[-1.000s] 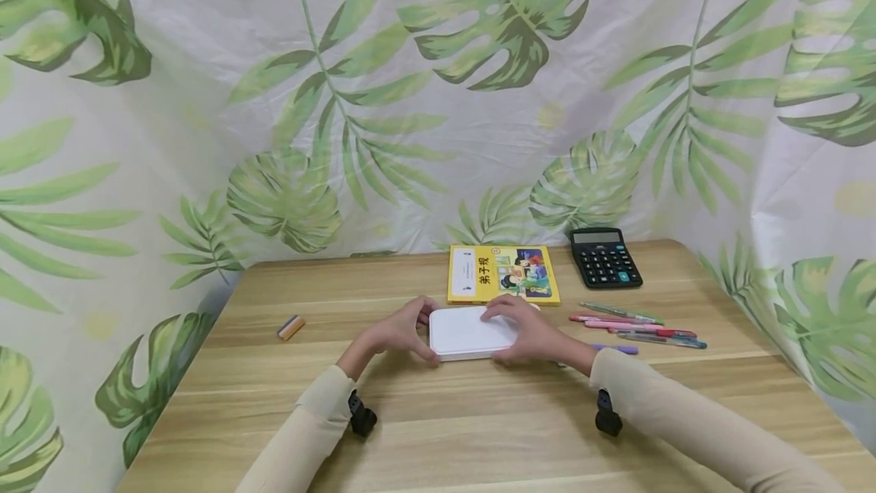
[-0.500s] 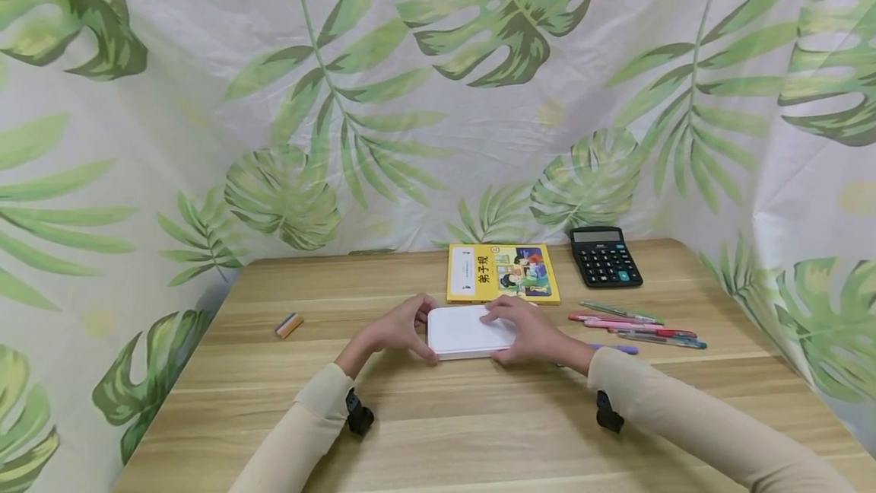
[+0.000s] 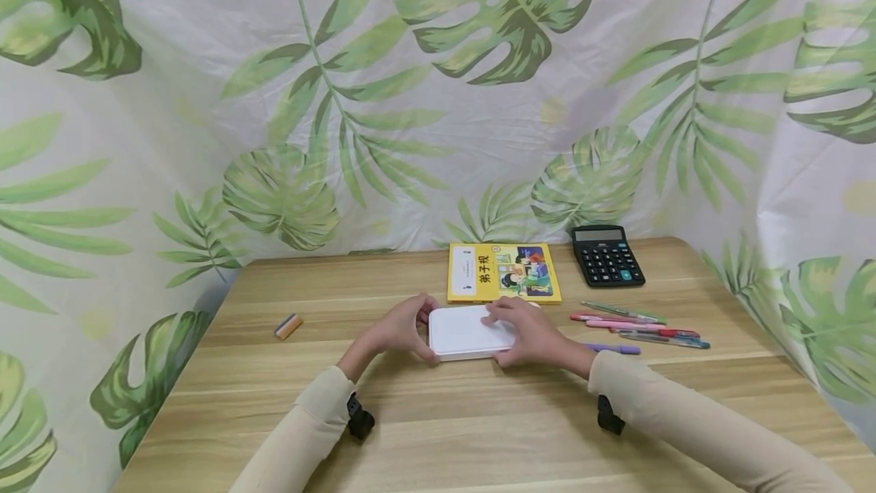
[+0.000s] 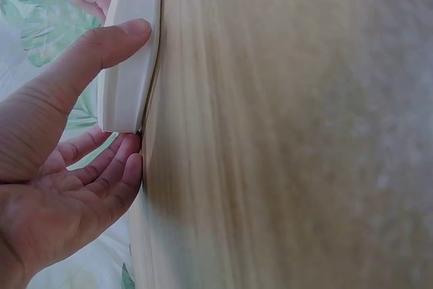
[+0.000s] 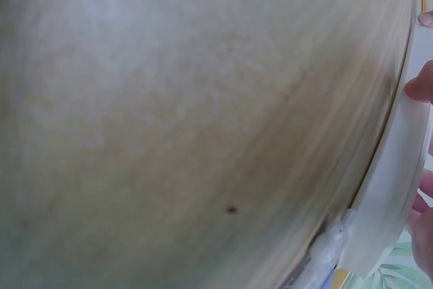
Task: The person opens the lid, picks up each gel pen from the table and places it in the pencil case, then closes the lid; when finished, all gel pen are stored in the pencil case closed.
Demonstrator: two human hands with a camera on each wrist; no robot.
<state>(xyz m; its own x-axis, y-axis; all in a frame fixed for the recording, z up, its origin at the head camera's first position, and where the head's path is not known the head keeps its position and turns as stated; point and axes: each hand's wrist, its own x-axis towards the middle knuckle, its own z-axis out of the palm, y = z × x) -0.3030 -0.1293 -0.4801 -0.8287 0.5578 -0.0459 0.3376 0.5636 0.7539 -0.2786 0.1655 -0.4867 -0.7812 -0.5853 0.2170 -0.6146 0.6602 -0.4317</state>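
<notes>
Leaf-printed cloth [image 3: 383, 97] hung behind and at both sides. Below it, a wood-grain table [image 3: 445, 424]. Two cream sleeves, left [image 3: 301, 432] and right [image 3: 698, 417], came in from the near edge. Yellow book [image 3: 504, 273] lay flat near the table's back edge; title read 弟子规, printed sideways beside an illustration of figures. Smaller print on its white panel too fine to read. White box [image 3: 461, 333] lay flat on the table just in front of the book, a hand at each end. Right hand [image 3: 530, 333] gripped the right end: thumb against the near side, index finger over the top. Left hand [image 3: 397, 329] clamped the left end, thumb on the near side, fingers round the end. Black calculator [image 3: 607, 257] stood right of the book, its marking below the display illegible. Loose pens [image 3: 623, 325] in pink, red, green and blue lay before it; a purple pen [image 3: 619, 349] nearer the right wrist. Smallest: orange block [image 3: 289, 326], blue-and-white edged, well left.
</notes>
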